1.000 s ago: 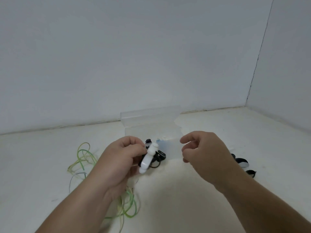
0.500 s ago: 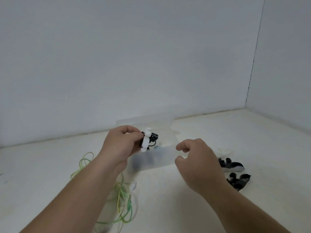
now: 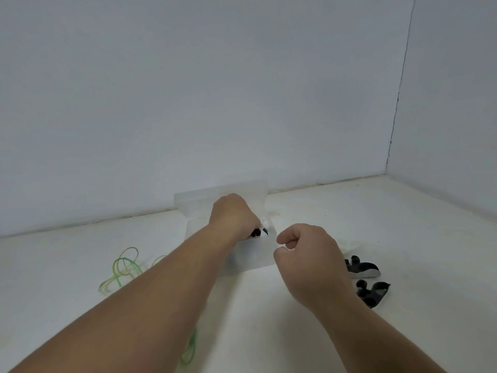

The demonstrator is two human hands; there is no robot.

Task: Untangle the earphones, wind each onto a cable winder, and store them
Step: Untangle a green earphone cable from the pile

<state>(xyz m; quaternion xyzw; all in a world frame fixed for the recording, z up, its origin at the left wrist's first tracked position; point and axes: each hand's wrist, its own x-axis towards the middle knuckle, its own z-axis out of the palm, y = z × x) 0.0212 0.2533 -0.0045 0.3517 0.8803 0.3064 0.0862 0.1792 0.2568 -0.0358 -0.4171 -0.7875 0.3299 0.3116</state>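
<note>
My left hand (image 3: 232, 215) reaches into a clear plastic box (image 3: 254, 255) at the middle of the white surface and grips a white cable winder wound with a black earphone (image 3: 263, 228); only its tip shows past my fingers. My right hand (image 3: 306, 254) hovers just right of the box's front wall with fingers loosely curled, and I cannot tell if it touches the box. A tangled green-yellow earphone cable (image 3: 122, 269) lies on the surface to the left, partly hidden under my left forearm.
Two black cable winders (image 3: 363, 267) (image 3: 372, 290) lie on the surface to the right of my right hand. The box's open lid (image 3: 199, 197) leans against the grey back wall. A side wall closes the right.
My left hand has carried the wound winder forward and down into the clear box. My right hand stayed near the box's front right corner.
</note>
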